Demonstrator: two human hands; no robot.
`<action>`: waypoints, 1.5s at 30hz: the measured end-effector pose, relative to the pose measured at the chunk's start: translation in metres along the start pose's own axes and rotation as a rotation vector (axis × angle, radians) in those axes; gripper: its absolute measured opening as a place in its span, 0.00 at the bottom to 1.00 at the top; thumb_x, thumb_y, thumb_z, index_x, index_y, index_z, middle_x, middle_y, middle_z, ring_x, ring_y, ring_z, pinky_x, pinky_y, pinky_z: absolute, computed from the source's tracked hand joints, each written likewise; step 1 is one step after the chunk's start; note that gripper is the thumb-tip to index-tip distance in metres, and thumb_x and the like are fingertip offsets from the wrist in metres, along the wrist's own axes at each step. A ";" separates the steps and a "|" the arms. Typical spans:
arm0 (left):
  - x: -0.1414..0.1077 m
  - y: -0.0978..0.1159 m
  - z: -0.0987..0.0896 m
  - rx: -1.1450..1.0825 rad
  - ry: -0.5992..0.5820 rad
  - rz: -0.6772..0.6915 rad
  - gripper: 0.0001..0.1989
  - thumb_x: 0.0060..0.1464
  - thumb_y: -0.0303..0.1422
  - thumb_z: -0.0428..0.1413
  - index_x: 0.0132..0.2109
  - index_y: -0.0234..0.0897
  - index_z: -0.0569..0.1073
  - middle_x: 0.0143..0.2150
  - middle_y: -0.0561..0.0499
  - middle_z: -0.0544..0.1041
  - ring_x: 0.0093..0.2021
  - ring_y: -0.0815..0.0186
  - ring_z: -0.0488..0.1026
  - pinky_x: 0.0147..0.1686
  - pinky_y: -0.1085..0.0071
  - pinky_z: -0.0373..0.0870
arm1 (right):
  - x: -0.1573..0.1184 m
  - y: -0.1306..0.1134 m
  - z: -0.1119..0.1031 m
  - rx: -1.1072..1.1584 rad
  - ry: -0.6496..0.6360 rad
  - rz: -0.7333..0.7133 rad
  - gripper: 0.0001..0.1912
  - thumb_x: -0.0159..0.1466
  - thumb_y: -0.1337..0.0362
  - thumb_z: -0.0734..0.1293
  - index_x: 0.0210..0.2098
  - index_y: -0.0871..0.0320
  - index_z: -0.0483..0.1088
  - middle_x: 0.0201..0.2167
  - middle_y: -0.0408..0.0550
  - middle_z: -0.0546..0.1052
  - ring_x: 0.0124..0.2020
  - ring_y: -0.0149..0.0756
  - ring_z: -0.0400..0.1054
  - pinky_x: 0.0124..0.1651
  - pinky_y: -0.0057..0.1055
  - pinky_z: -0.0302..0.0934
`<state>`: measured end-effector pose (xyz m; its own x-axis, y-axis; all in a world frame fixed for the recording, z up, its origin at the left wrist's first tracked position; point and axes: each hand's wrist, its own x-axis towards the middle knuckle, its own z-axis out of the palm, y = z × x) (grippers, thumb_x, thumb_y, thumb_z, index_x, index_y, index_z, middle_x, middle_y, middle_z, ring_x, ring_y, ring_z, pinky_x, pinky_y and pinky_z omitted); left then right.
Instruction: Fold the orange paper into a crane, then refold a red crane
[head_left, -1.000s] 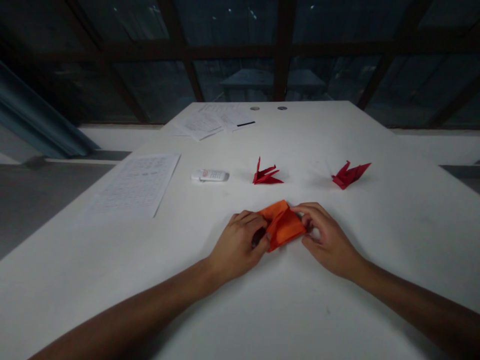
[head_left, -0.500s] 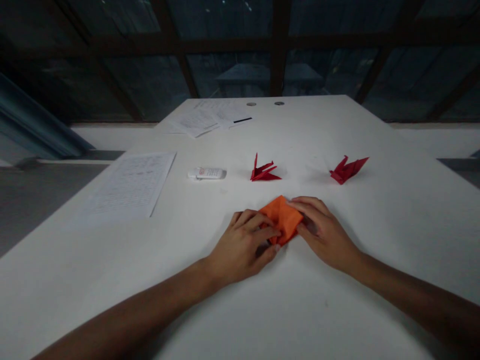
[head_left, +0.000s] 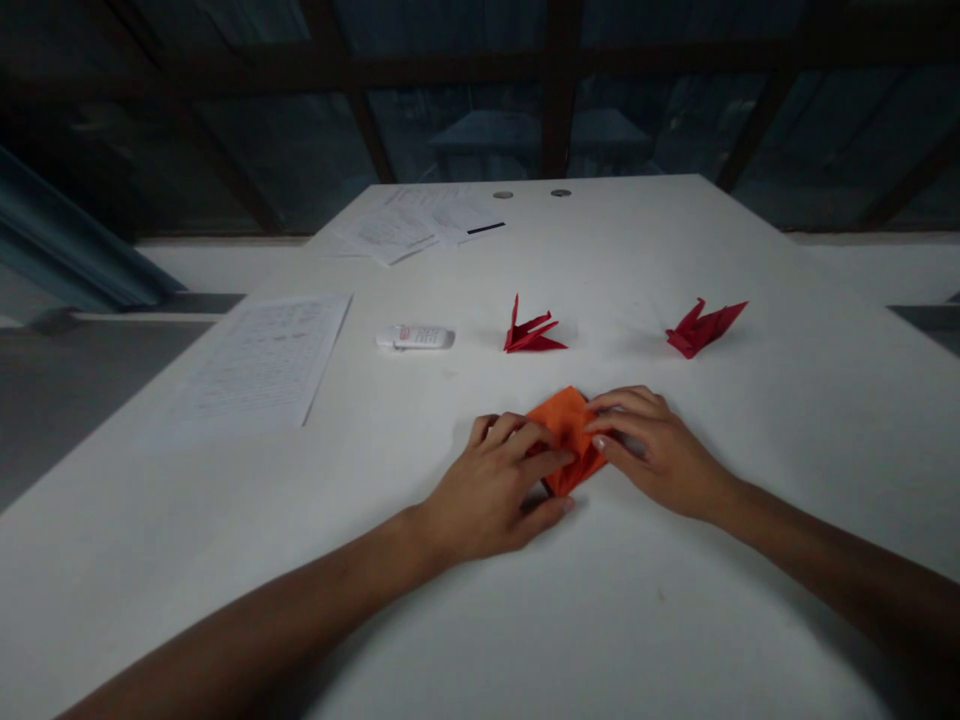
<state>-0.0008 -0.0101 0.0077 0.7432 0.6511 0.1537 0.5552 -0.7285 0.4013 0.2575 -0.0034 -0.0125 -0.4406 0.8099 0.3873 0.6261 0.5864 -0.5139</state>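
Observation:
A folded square of orange origami paper (head_left: 562, 406) lies on the white table in front of me, one corner pointing away. My left hand (head_left: 487, 490) holds its left side, curled fingers pressing on top and the thumb by the near corner. From the right, my right hand (head_left: 660, 450) grips the opposite edge, thumb and fingertips resting on the paper's upper face. Fingers cover parts of its folds. Just beyond it stands a red paper crane (head_left: 531, 335). Farther right sits a second red paper crane (head_left: 703, 327).
Left of the cranes lies a small white tube (head_left: 415, 338) with printed text. A written sheet (head_left: 262, 360) rests at the table's left side. More papers (head_left: 397, 225), a black strip (head_left: 486, 228) and two round discs (head_left: 561, 193) are at the far end.
My right thumb has moved from the paper's right edge onto its top, and the right-hand fingers have shifted inward. The left hand keeps its hold. The view has tilted slightly down.

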 end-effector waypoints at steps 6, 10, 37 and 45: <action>0.001 0.002 -0.004 0.005 -0.051 0.053 0.21 0.63 0.48 0.56 0.58 0.45 0.75 0.51 0.45 0.76 0.54 0.51 0.67 0.56 0.50 0.55 | -0.001 -0.001 0.006 -0.068 0.009 0.017 0.06 0.67 0.65 0.69 0.44 0.50 0.74 0.49 0.49 0.79 0.53 0.48 0.69 0.56 0.50 0.60; 0.002 0.002 -0.005 -0.111 -0.064 0.079 0.28 0.62 0.45 0.58 0.66 0.43 0.67 0.53 0.46 0.77 0.54 0.53 0.69 0.57 0.53 0.57 | -0.003 -0.001 0.011 -0.115 0.027 0.084 0.18 0.64 0.66 0.70 0.53 0.49 0.70 0.53 0.52 0.76 0.56 0.51 0.68 0.56 0.53 0.60; 0.004 -0.024 -0.017 -0.445 -0.014 0.121 0.38 0.46 0.15 0.52 0.63 0.45 0.66 0.58 0.47 0.72 0.58 0.57 0.67 0.60 0.56 0.67 | -0.007 -0.029 0.002 -0.203 -0.196 -0.079 0.17 0.64 0.52 0.71 0.46 0.56 0.74 0.47 0.55 0.77 0.50 0.53 0.68 0.55 0.52 0.61; 0.004 -0.029 -0.005 -0.384 0.089 0.100 0.24 0.61 0.20 0.51 0.61 0.44 0.68 0.55 0.46 0.74 0.56 0.59 0.68 0.59 0.56 0.68 | -0.009 -0.029 0.005 -0.195 -0.185 -0.057 0.14 0.64 0.57 0.71 0.46 0.57 0.73 0.47 0.53 0.76 0.51 0.50 0.67 0.56 0.50 0.60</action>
<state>-0.0153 0.0146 0.0013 0.7420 0.6095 0.2793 0.2901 -0.6674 0.6859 0.2400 -0.0274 -0.0043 -0.5775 0.7751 0.2562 0.7010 0.6317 -0.3311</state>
